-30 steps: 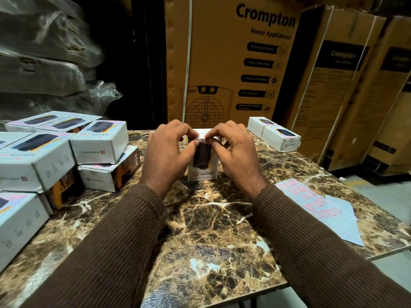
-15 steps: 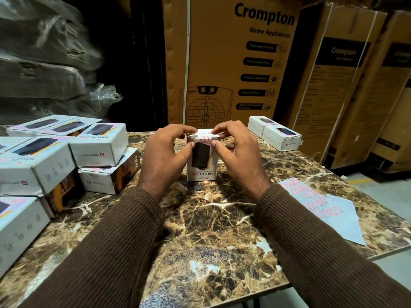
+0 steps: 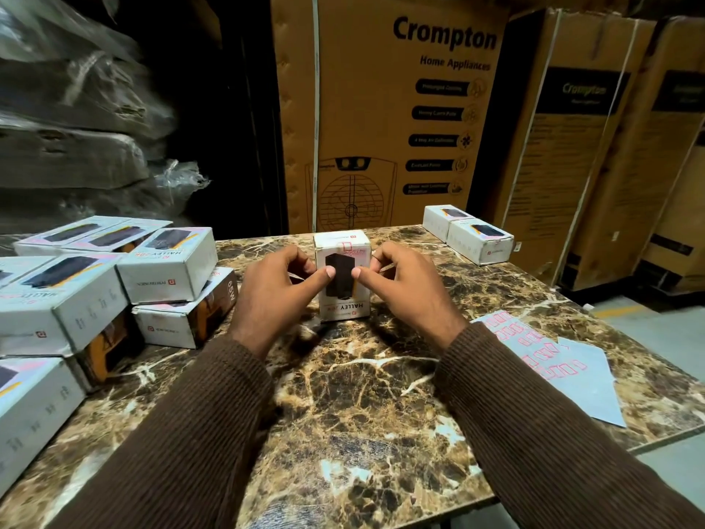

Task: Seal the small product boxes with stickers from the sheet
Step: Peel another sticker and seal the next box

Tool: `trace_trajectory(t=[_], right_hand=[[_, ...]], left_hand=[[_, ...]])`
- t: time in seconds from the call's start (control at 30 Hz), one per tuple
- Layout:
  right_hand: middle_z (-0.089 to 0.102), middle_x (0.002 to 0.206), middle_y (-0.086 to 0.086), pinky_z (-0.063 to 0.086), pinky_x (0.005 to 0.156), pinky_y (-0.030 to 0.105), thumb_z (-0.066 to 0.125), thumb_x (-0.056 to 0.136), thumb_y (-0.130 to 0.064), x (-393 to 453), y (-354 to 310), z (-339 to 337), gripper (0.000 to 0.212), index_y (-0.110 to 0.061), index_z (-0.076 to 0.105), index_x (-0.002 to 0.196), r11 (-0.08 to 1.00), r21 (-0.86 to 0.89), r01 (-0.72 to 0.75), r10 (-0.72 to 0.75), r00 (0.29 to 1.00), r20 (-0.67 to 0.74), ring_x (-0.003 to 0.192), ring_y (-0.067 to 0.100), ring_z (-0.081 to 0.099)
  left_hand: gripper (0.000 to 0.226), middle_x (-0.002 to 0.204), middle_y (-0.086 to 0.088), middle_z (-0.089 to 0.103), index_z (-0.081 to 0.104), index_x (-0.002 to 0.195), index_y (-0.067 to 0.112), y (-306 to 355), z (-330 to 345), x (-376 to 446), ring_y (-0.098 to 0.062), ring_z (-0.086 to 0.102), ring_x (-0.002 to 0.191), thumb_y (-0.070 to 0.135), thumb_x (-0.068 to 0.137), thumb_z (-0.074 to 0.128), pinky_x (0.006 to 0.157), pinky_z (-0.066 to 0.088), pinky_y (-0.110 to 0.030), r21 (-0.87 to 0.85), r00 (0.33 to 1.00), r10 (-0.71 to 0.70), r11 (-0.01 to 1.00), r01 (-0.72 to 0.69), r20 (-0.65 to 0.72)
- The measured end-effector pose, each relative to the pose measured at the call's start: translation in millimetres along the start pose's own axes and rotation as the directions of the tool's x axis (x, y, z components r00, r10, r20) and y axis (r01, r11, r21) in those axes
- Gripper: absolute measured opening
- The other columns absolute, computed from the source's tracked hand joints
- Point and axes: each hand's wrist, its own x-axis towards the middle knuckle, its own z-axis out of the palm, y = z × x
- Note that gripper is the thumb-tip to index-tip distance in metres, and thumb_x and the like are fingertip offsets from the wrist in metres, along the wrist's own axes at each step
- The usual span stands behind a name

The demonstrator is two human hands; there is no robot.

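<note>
A small white product box (image 3: pixel 342 299) stands upright at the middle of the marble table (image 3: pixel 362 406). A red-outlined sticker (image 3: pixel 348 247) lies folded over its top front edge. My left hand (image 3: pixel 274 292) grips the box from the left, thumb tip pressed on the dark picture on its front. My right hand (image 3: pixel 408 292) does the same from the right, its curled fingers beside the box's right side. The pale blue sticker sheet (image 3: pixel 572 379), with several red stickers on it, lies flat on the table to the right.
Several white product boxes (image 3: pixel 168 265) are stacked on the table's left side. Two more boxes (image 3: pixel 478 240) sit at the back right. Tall brown cartons (image 3: pixel 381 108) stand behind the table. The table's right edge runs just past the sheet.
Both hands have come down off the box's top, where they pressed the sticker. Their thumbs now rest on the front face, and the sticker shows uncovered.
</note>
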Motion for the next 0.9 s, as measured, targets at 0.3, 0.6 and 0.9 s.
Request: trace_trajectory(t=[0.3, 0.6, 0.9], right_hand=[[0.067, 0.101, -0.017, 0.061, 0.080, 0.042, 0.069, 0.098, -0.038, 3.0, 1.2, -7.4, 0.008, -0.032, 0.068, 0.104, 0.999, 0.050, -0.020, 0.019, 0.999, 0.027, 0.098, 0.009, 0.066], [0.074, 0.095, -0.012, 0.049, 0.072, 0.026, 0.073, 0.096, -0.033, 4.3, 5.6, -6.5, 0.011, -0.025, 0.078, 0.102, 0.999, 0.013, -0.037, 0.035, 0.992, 0.124, 0.093, 0.004, 0.066], [0.061, 0.103, -0.016, 0.045, 0.086, 0.033, 0.070, 0.087, -0.059, -3.3, -2.3, -4.8, 0.031, -0.028, 0.068, 0.095, 0.960, -0.044, 0.277, -0.252, 0.921, 0.297, 0.101, 0.005, 0.052]], left_hand=[[0.027, 0.070, 0.002, 0.075, 0.071, 0.080, 0.017, 10.7, 3.7, -3.9, -0.015, 0.074, 0.068, 0.037, 0.098, 0.073, 0.068, 0.066, -0.047, -0.128, 0.999, -0.018, 0.991, 0.021, 0.028], [0.041, 0.058, 0.002, 0.070, 0.070, 0.069, 0.015, 11.3, 0.1, -6.8, -0.009, 0.068, 0.053, 0.039, 0.102, 0.067, 0.053, 0.051, -0.023, 0.087, 0.999, 0.017, 0.996, -0.020, 0.036], [0.031, 0.118, 0.007, 0.071, 0.073, 0.119, 0.023, 2.6, 4.8, -1.4, -0.002, 0.063, 0.109, 0.042, 0.111, 0.050, 0.087, 0.050, -0.029, -0.141, 0.984, 0.174, 0.974, -0.176, -0.023]])
